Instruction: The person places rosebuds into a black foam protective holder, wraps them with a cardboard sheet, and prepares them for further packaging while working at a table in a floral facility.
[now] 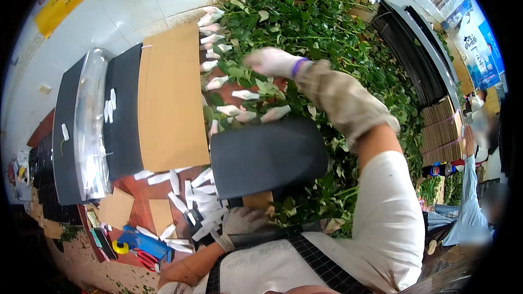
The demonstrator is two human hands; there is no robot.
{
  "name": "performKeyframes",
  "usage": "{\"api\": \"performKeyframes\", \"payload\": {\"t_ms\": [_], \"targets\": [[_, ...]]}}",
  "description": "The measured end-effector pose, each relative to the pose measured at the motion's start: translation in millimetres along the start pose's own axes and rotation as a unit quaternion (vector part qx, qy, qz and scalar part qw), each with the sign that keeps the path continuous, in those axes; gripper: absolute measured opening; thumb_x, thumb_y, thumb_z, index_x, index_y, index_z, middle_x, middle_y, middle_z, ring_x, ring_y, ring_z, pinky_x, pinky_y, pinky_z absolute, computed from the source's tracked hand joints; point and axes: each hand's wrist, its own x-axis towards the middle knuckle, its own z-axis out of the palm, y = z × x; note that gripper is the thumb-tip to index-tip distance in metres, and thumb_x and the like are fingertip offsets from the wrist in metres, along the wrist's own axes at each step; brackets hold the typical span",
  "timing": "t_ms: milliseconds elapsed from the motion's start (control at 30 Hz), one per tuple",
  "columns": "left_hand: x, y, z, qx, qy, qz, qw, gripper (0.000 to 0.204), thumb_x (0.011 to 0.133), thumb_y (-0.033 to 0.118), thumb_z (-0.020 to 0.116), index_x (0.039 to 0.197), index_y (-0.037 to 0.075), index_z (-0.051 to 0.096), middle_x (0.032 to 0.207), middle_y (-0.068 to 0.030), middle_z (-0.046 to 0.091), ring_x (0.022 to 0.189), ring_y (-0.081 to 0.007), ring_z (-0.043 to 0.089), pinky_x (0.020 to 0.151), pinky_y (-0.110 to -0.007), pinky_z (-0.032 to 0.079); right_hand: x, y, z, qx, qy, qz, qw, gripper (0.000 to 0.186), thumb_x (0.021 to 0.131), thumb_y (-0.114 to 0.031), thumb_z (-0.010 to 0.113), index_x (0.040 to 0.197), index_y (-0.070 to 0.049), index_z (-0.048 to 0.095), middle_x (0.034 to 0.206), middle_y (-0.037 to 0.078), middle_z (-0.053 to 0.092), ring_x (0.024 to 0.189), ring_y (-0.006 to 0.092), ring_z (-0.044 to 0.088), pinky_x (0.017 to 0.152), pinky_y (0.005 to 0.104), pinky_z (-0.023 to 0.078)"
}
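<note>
My right hand [272,63], in a white glove with a purple band at the wrist, reaches over the near-left edge of a large heap of leafy green flower stems [321,27]. Its fingers are smeared by motion, so their grip does not show. Flower heads in white mesh sleeves [217,83] point left along the heap. My left hand [245,222], in a pale striped glove, is low, close to my body, beside loose white sleeves [204,198]. Its fingertips are indistinct. Just beyond it lies a dark grey corrugated sheet [267,155].
Left of the flower heads lie a brown cardboard sheet [171,98], black sheets [124,109] and a roll of clear film [91,125]. Red-handled scissors [147,259] and yellow tape [120,247] sit by a blue object [144,242]. Stacked cardboard [440,130] and another person's arm [468,201] are at right.
</note>
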Motion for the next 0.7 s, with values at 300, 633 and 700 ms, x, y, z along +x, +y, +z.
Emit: {"api": "performKeyframes", "payload": {"t_ms": [300,633,700], "targets": [[-39,-21,114,-0.512,-0.022,-0.200,0.835,0.038,0.083,0.033,0.056,0.115,0.014,0.059,0.114,-0.0073,0.055,0.102,-0.0276,0.051,0.089,-0.038,0.040,59,24,83,-0.325,0.080,0.006,0.942,0.032,0.079,-0.009,0.054,0.111,-0.011,0.052,0.088,0.009,0.062,0.080,0.0273,0.062,0.072,0.0392,0.049],[1,-2,0,-0.025,-0.003,-0.040,0.999,0.050,0.073,0.034,0.063,0.116,0.011,0.054,0.117,-0.0109,0.055,0.101,-0.0278,0.054,0.083,-0.042,0.042,-244,117,-181,-0.249,0.727,0.218,0.601,0.024,0.087,-0.024,0.052,0.085,-0.004,0.066,0.079,0.010,0.065,0.074,0.0260,0.062,0.068,0.0358,0.048],[4,5,-11,-0.081,0.064,-0.062,0.993,0.059,0.068,0.027,0.069,0.119,0.003,0.048,0.117,-0.0203,0.050,0.099,-0.0358,0.054,0.085,-0.046,0.042,-327,104,-242,-0.131,0.801,0.201,0.549,0.027,0.082,-0.026,0.057,0.094,-0.003,0.066,0.087,0.014,0.066,0.077,0.0266,0.062,0.073,0.0366,0.047]]}}
